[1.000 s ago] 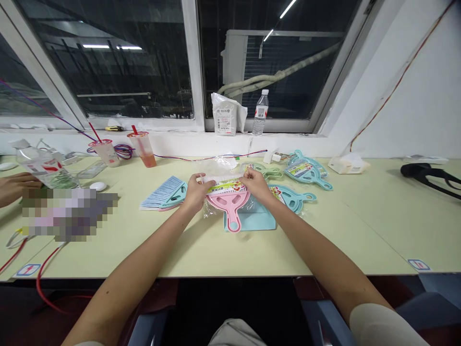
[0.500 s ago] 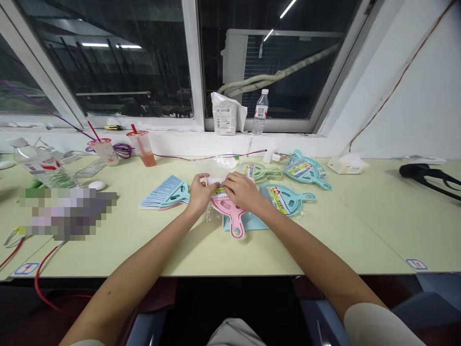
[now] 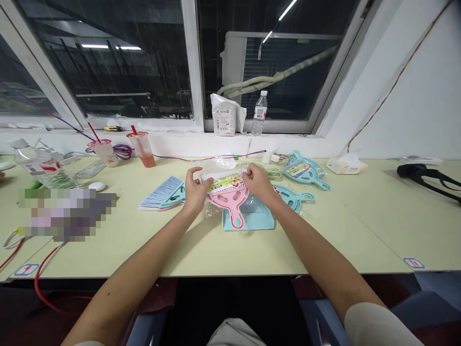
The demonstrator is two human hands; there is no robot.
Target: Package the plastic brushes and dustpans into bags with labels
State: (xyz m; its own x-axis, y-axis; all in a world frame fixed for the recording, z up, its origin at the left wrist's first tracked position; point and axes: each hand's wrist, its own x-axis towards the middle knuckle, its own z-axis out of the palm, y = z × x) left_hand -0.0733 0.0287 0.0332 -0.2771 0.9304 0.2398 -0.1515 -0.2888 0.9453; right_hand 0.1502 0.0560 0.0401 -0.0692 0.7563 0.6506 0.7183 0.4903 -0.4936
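Both hands hold a pink mini broom and dustpan set (image 3: pixel 235 207) in a clear plastic wrapper, its yellow-and-white label facing me and its handle toward me. My left hand (image 3: pixel 195 193) is closed on the left edge of the set, thumb over the label. At the upper right corner, my right hand (image 3: pixel 260 183) pinches the wrapper with its fingers curled in. Under the set lies a light blue dustpan (image 3: pixel 257 219), partly covered. A blue-bristled brush (image 3: pixel 163 193) rests on the table just left of my left hand.
Right of my hands lie blue packaged sets (image 3: pixel 297 197), (image 3: pixel 304 170) and a green one (image 3: pixel 273 171). Two drink cups (image 3: pixel 143 151) and a large bottle (image 3: pixel 43 166) stand left. A tissue pack (image 3: pixel 346 166) and black strapped object (image 3: pixel 428 178) lie right. The table edge (image 3: pixel 230 276) runs nearest me.
My right hand has moved right and up from the middle of the label to the wrapper's upper right corner. The pink set is slightly raised, showing more label and blue dustpan.
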